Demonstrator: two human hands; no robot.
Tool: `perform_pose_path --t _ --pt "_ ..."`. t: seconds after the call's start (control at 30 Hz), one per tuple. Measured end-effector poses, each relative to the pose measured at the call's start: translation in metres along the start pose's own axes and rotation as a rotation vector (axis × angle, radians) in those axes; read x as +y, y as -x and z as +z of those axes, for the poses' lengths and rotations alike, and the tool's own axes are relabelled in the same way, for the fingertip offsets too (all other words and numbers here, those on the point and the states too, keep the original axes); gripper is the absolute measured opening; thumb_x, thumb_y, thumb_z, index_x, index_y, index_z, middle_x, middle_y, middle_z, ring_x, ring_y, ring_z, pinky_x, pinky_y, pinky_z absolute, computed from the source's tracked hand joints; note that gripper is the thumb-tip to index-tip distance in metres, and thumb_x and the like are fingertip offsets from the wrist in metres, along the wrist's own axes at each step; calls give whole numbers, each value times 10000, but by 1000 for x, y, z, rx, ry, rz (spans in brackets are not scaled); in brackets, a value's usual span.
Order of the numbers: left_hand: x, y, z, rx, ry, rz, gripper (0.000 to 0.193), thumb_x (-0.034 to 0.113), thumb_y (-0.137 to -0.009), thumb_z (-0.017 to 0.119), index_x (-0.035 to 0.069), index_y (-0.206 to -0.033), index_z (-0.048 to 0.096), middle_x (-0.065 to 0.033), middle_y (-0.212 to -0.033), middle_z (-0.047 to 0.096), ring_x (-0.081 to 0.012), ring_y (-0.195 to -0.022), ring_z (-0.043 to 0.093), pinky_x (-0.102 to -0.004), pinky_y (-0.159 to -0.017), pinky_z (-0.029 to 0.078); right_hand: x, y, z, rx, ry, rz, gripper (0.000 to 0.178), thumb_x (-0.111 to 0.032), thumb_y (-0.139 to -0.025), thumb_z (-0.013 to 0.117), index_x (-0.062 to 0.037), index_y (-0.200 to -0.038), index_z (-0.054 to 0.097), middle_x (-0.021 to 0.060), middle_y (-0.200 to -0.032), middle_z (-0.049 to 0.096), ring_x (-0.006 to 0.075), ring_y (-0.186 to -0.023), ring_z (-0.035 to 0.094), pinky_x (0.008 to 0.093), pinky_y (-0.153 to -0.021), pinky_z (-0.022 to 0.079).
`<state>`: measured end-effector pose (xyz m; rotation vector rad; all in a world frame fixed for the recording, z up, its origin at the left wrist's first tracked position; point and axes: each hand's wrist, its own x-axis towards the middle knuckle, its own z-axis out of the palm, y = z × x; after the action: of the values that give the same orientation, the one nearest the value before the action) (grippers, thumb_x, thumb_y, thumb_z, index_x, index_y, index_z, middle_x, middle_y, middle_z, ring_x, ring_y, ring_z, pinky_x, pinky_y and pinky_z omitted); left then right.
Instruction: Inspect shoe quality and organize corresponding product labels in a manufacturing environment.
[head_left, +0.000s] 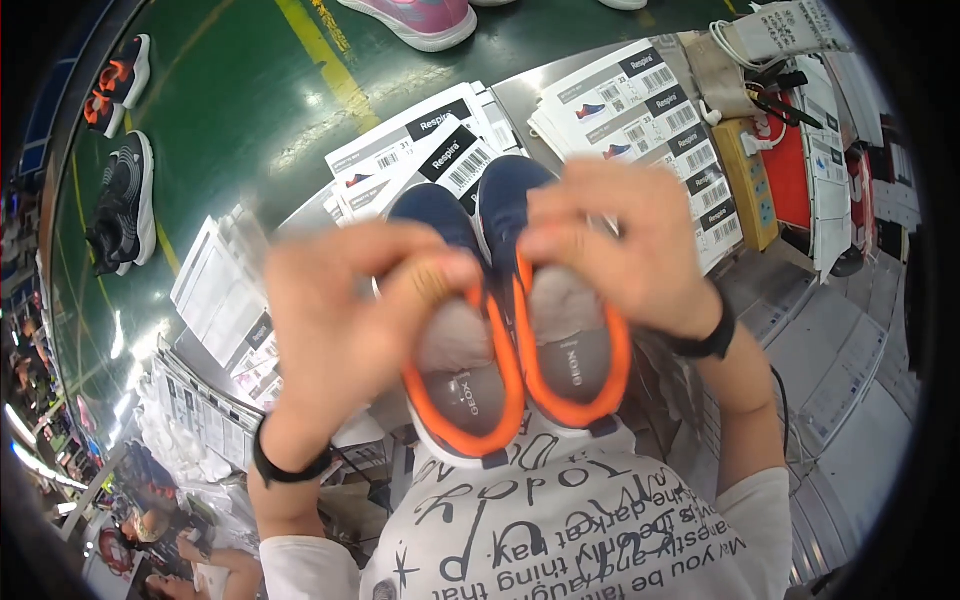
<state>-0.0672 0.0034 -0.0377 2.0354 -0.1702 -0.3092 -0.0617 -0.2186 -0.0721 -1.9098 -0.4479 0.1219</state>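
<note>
**Left hand (350, 315) and right hand (630, 235) at the collars of two navy sneakers**

Thumb and forefinger of the left hand come together at the front of the left sneaker's (475, 395) orange collar; the right hand's thumb and fingers close in the same way at the right sneaker's (577, 365) collar. Motion blurs both hands, so whether either pinches the lining or only touches it cannot be told.

Side by side, the two sneakers sit between the hands, toes pointing away from the wearer and heels near the white T-shirt (560, 530) with black lettering. Both have grey insoles, with pale bunched material toward the toes. Each wrist carries a black wristband (290, 455).

Beyond the toes, a left stack of label sheets (390, 160) and a right stack of barcode labels (640, 110) lie on the grey tabletop (522, 95). Right of these is a yellow power strip (750, 185). Past the tabletop, a green surface (230, 120) striped yellow bears a pink shoe (430, 22) and a black sneaker (125, 205).
</note>
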Motion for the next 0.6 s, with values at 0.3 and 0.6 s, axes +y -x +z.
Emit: perform_pose_path --t 0.3,0.6 --pt "-41 71 24 -152 -501 143 791 -17 -653 697 102 -1407 491 -463 -1337 394 -461 -731 670 -397 -615 566 -8 85 25 7 375 142 695 -54 -677 745 -72 -1343 546 320 -1418 436 443 -1038 637 407 -833 551" --pt "30 65 -34 -64 -424 10 672 -97 -617 648 -28 -1282 578 -261 -954 691 -356 -792 714 -339 -969 499 -61 44 11 84 130 107 581 60 -692 697 -19 -1263 620 345 -1186 594 207 -854 737 228 -696 529"
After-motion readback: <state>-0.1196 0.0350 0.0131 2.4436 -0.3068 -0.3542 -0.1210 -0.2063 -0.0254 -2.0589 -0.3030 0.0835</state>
